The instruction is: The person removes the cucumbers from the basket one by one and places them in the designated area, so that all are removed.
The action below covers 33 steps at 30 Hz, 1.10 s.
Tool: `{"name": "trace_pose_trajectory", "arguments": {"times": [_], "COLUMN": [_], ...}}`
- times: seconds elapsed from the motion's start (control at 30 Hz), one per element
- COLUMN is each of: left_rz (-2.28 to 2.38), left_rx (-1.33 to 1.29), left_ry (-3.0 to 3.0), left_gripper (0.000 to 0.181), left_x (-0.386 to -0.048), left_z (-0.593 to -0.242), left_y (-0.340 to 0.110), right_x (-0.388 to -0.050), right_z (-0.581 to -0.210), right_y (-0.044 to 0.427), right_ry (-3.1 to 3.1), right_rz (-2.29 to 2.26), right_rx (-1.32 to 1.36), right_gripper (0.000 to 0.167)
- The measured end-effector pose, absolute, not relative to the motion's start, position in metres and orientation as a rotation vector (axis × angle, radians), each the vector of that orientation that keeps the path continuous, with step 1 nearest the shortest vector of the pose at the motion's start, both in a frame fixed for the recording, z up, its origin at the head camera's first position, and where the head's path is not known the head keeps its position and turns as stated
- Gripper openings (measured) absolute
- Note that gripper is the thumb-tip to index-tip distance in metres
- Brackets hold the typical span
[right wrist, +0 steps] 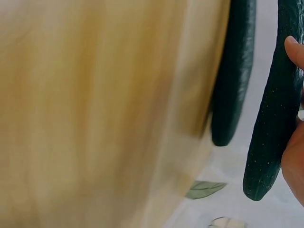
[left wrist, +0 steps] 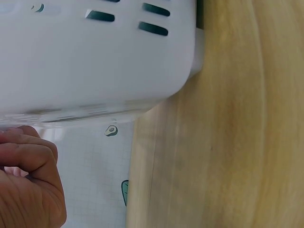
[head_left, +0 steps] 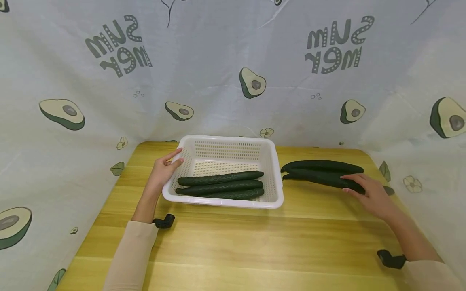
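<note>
A white plastic basket [head_left: 223,199] with slotted walls holds three dark green cucumbers [head_left: 221,187], lying side by side in its near half. My left hand [head_left: 163,171] holds the basket's left rim, thumb over the edge; in the left wrist view its curled fingers [left wrist: 33,152] are partly hidden by the basket wall [left wrist: 95,71]. To the right of the basket, my right hand [head_left: 373,198] grips a cucumber [head_left: 316,177] near its right end, the thumb [right wrist: 295,50] pressed on its skin. Another cucumber [head_left: 324,164] lies just behind it.
Everything stands on a yellow wooden table [head_left: 233,246]. A pale curtain [head_left: 218,52] printed with avocados and lettering surrounds its back and sides. A small black device [head_left: 165,221] sits at the left wrist, another [head_left: 391,259] at the right.
</note>
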<state>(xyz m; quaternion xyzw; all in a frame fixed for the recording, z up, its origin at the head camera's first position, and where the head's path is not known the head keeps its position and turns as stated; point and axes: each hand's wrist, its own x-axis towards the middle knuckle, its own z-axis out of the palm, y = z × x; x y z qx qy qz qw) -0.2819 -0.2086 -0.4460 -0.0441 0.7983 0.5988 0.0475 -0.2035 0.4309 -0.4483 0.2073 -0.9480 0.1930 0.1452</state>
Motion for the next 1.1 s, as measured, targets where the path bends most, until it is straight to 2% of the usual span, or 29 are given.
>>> {"name": "trace_pose_trajectory", "arguments": {"times": [0.4, 0.87, 1.1], "left_rz": [1.833, 1.843, 1.813], "left_rx": [-0.147, -0.161, -0.193], "left_ry": [2.431, 2.397, 2.363], "left_gripper": [0.054, 0.056, 0.055], "left_x": [-0.282, -0.282, -0.276], "left_z": [-0.447, -0.445, -0.427], "left_y": [-0.209, -0.21, -0.204], "right_x": [-0.213, -0.232, -0.232], "right_z": [-0.477, -0.48, -0.478], "right_y": [0.437, 0.432, 0.431], "right_ry": [-2.741, -2.76, -2.761], "right_rz": [0.632, 0.608, 0.527], "right_rx": [0.673, 0.732, 0.724], "right_gripper": [0.038, 0.038, 0.038]}}
